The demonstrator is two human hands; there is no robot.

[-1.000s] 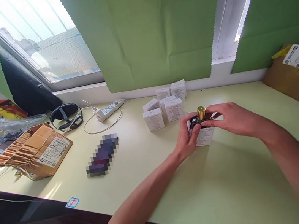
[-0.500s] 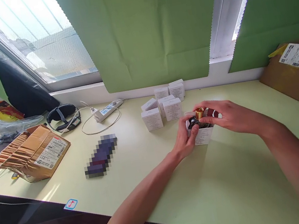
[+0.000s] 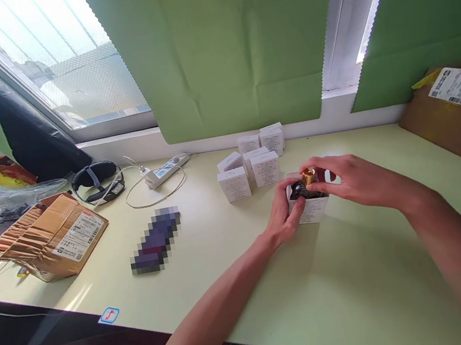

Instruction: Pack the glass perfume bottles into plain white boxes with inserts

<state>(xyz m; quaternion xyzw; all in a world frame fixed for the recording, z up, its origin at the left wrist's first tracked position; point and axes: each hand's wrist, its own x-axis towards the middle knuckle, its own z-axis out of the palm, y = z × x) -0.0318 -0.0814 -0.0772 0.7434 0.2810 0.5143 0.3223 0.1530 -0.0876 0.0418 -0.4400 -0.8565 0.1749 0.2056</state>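
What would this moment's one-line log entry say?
left hand: steadies white box | right hand: grips gold-capped bottle in box

**What the view withholds**

My right hand covers most of the dark bottle; only its gold cap and a sliver of glass show. My left hand hides the near-left side of the open white box. The print on the stacked white boxes is too small to read. The flat object is pixelated beyond recognition. The cardboard carton is cut off by the right edge.
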